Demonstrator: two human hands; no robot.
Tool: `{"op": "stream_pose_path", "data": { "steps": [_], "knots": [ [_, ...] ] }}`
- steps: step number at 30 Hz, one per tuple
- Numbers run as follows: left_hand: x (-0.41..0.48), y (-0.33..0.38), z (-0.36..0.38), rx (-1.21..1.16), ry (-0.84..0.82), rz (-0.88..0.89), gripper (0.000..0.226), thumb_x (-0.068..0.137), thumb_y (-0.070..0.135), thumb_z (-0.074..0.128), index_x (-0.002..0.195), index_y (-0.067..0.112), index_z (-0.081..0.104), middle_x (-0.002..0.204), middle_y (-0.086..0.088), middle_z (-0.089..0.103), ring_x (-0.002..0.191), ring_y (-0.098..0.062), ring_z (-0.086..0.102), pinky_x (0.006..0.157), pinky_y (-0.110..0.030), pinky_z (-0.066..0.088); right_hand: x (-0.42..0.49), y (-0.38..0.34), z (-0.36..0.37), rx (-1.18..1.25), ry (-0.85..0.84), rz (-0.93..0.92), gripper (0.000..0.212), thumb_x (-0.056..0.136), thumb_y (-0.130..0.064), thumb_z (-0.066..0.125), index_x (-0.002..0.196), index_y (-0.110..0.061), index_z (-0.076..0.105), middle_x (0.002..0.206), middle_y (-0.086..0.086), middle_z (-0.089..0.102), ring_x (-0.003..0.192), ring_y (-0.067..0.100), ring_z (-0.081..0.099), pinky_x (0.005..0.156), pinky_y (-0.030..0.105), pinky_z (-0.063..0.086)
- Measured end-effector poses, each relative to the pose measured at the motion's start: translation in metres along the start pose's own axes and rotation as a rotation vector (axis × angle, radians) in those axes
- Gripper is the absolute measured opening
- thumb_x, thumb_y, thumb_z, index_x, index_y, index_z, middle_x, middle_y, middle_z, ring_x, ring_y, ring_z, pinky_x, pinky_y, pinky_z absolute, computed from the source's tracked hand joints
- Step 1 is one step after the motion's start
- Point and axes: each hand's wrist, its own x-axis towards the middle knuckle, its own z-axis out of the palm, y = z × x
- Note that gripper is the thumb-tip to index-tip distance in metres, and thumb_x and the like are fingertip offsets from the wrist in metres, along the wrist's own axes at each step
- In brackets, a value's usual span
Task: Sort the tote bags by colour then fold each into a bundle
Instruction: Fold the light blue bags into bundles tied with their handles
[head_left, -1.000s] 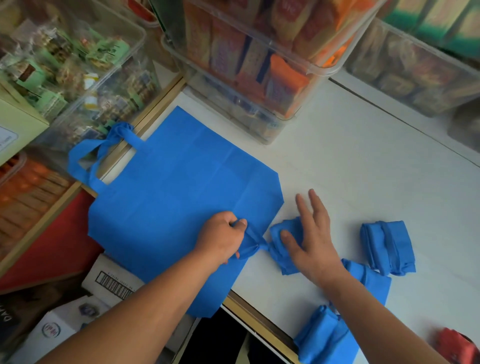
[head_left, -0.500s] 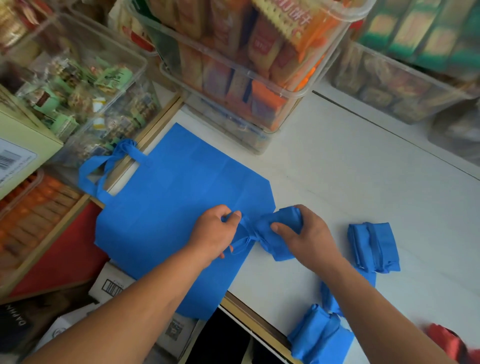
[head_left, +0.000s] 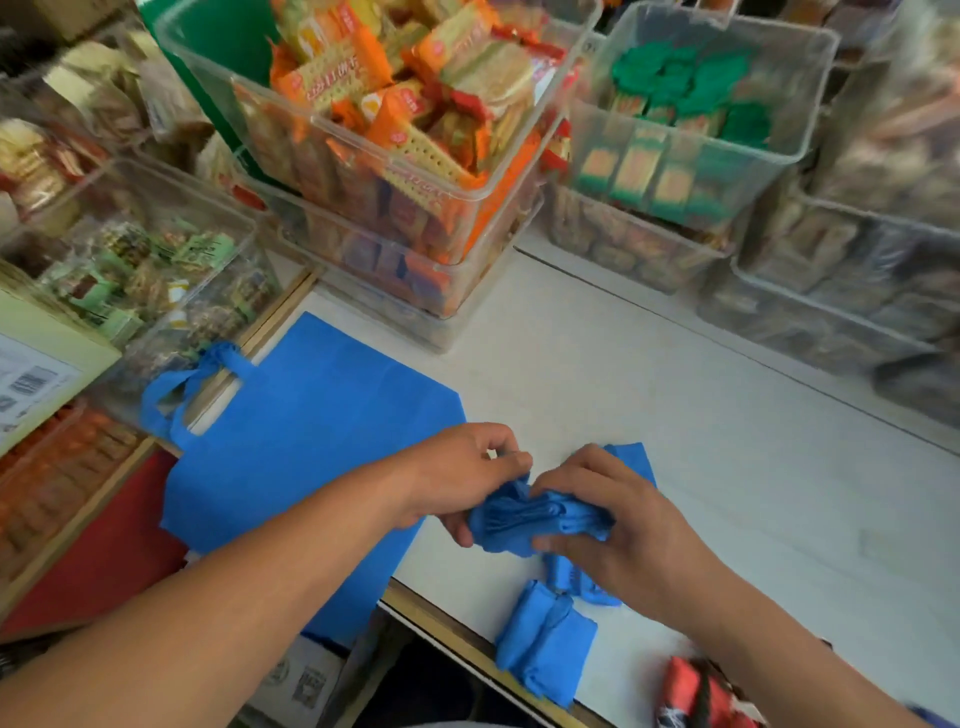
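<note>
A folded blue tote bundle (head_left: 535, 519) is held just above the white counter (head_left: 675, 441) between both hands. My left hand (head_left: 457, 478) pinches its left end and my right hand (head_left: 618, 525) grips its right side. A flat blue tote bag (head_left: 311, 441) lies spread at the left, its handles (head_left: 176, 384) hanging past the counter's edge. Another blue bundle (head_left: 545, 644) lies near the front edge, one more (head_left: 582, 582) peeks from under my right hand, and a further one (head_left: 634, 460) shows behind that hand. A red bundle (head_left: 696, 696) sits at the bottom right.
Clear plastic bins of snack packets (head_left: 395, 156) stand stacked along the back of the counter, with more bins (head_left: 691, 140) to the right. A bin of sweets (head_left: 156, 280) and a cardboard box (head_left: 36, 364) sit at the left. Boxes (head_left: 296, 686) lie below the counter.
Both hands have lifted and gathered the bundle with its strap, moving closer together. My right hand went from flat on the bundle to gripping it. The camera tilted up.
</note>
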Motion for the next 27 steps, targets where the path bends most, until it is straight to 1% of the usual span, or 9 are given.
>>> {"op": "stream_pose_path", "data": {
  "steps": [4, 7, 11, 13, 16, 20, 23, 24, 27],
  "knots": [
    [-0.016, 0.024, 0.036, 0.075, 0.086, 0.123, 0.025, 0.104, 0.040, 0.055, 0.098, 0.017, 0.063, 0.083, -0.009, 0.054, 0.063, -0.016, 0.058, 0.051, -0.033, 0.058, -0.032, 0.012, -0.010, -0.236, 0.195, 0.063, 0.040, 0.080, -0.046, 0.056, 0.120, -0.048, 0.054, 0.101, -0.020, 0.052, 0.089, 0.004, 0.054, 0.066, 0.030, 0.052],
    [-0.019, 0.030, 0.063, 0.131, 0.100, 0.175, 0.019, 0.104, 0.040, 0.054, 0.095, 0.027, 0.063, 0.099, -0.015, 0.062, 0.063, -0.012, 0.057, 0.049, -0.030, 0.055, -0.050, 0.015, -0.020, -0.249, 0.195, 0.037, 0.046, 0.082, -0.038, 0.068, 0.124, -0.049, 0.054, 0.102, -0.021, 0.052, 0.089, 0.007, 0.056, 0.067, 0.035, 0.054],
    [-0.022, 0.034, 0.087, 0.080, 0.061, 0.201, 0.019, 0.105, 0.040, 0.052, 0.096, 0.028, 0.064, 0.090, -0.004, 0.063, 0.061, -0.015, 0.058, 0.044, -0.027, 0.046, -0.076, 0.012, -0.035, -0.123, 0.167, -0.120, 0.046, 0.079, -0.020, 0.080, 0.119, -0.038, 0.068, 0.116, -0.021, 0.065, 0.104, 0.011, 0.064, 0.082, 0.033, 0.054],
    [-0.022, 0.038, 0.094, 0.032, 0.064, 0.218, 0.020, 0.106, 0.039, 0.052, 0.098, 0.026, 0.065, 0.096, -0.011, 0.064, 0.062, -0.017, 0.061, 0.046, -0.027, 0.048, -0.090, 0.014, -0.040, 0.084, 0.199, -0.027, 0.039, 0.079, -0.015, 0.084, 0.113, -0.032, 0.073, 0.116, -0.016, 0.072, 0.104, 0.014, 0.069, 0.085, 0.034, 0.056],
    [-0.024, 0.040, 0.101, -0.009, 0.054, 0.202, 0.021, 0.107, 0.035, 0.051, 0.106, 0.021, 0.066, 0.095, -0.004, 0.066, 0.063, -0.020, 0.066, 0.047, -0.029, 0.051, -0.110, 0.012, -0.049, 0.293, 0.239, 0.182, 0.037, 0.080, -0.001, 0.085, 0.106, -0.024, 0.076, 0.100, -0.010, 0.077, 0.088, 0.009, 0.072, 0.077, 0.027, 0.057],
    [-0.028, 0.045, 0.111, -0.050, 0.019, 0.136, 0.023, 0.108, 0.037, 0.049, 0.107, 0.022, 0.066, 0.094, -0.001, 0.064, 0.062, -0.019, 0.067, 0.054, -0.033, 0.057, -0.124, -0.005, -0.060, 0.404, 0.191, 0.193, 0.037, 0.081, 0.003, 0.083, 0.104, -0.025, 0.074, 0.097, -0.008, 0.077, 0.084, 0.008, 0.071, 0.072, 0.018, 0.053],
    [-0.031, 0.053, 0.121, 0.080, -0.023, 0.163, 0.024, 0.108, 0.040, 0.047, 0.105, 0.023, 0.064, 0.098, -0.007, 0.067, 0.072, -0.025, 0.073, 0.064, -0.040, 0.064, -0.121, -0.001, -0.057, 0.240, 0.153, 0.198, 0.034, 0.084, -0.007, 0.082, 0.096, -0.036, 0.068, 0.086, -0.006, 0.071, 0.070, 0.006, 0.063, 0.062, 0.022, 0.049],
    [-0.033, 0.056, 0.124, 0.124, -0.037, 0.170, 0.023, 0.108, 0.040, 0.046, 0.104, 0.025, 0.063, 0.101, -0.010, 0.068, 0.079, -0.028, 0.075, 0.066, -0.043, 0.065, -0.119, 0.003, -0.056, 0.184, 0.187, 0.184, 0.036, 0.082, -0.007, 0.082, 0.095, -0.037, 0.067, 0.089, -0.007, 0.068, 0.074, 0.006, 0.063, 0.063, 0.024, 0.049],
    [-0.039, 0.064, 0.124, 0.197, -0.047, 0.175, 0.022, 0.108, 0.041, 0.044, 0.101, 0.029, 0.062, 0.104, -0.012, 0.068, 0.080, -0.029, 0.074, 0.063, -0.042, 0.065, -0.115, 0.011, -0.055, 0.078, 0.261, 0.086, 0.041, 0.078, -0.006, 0.082, 0.095, -0.039, 0.065, 0.122, -0.016, 0.059, 0.116, 0.007, 0.062, 0.076, 0.019, 0.050]
  ]
}}
